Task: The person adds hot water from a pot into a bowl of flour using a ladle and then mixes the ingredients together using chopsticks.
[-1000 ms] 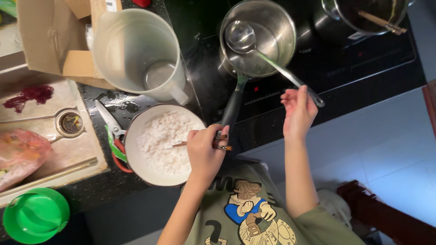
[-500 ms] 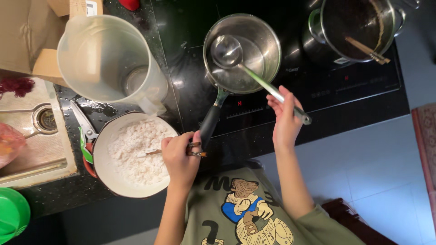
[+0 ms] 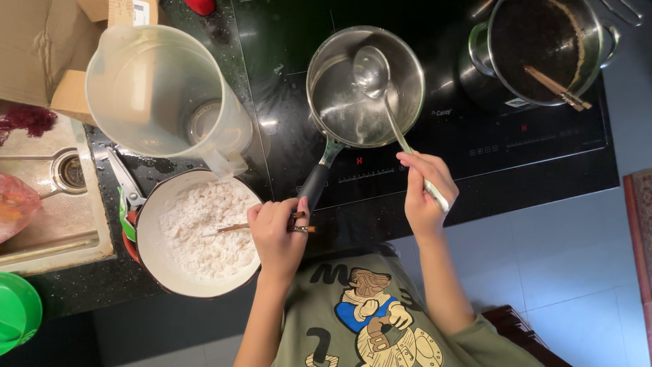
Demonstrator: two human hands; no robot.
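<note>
Gripping chopsticks [image 3: 234, 227] over the flour bowl [image 3: 153, 261], the left hand [image 3: 278, 234] is steadying; the right hand [image 3: 424, 194], clasping the ladle [image 3: 380, 88], should be lifting levelly from the saucepan [image 3: 326, 68].

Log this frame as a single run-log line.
left hand: holds chopsticks in flour bowl | right hand: holds ladle in saucepan | nearby: plastic jug, dark pot
</note>
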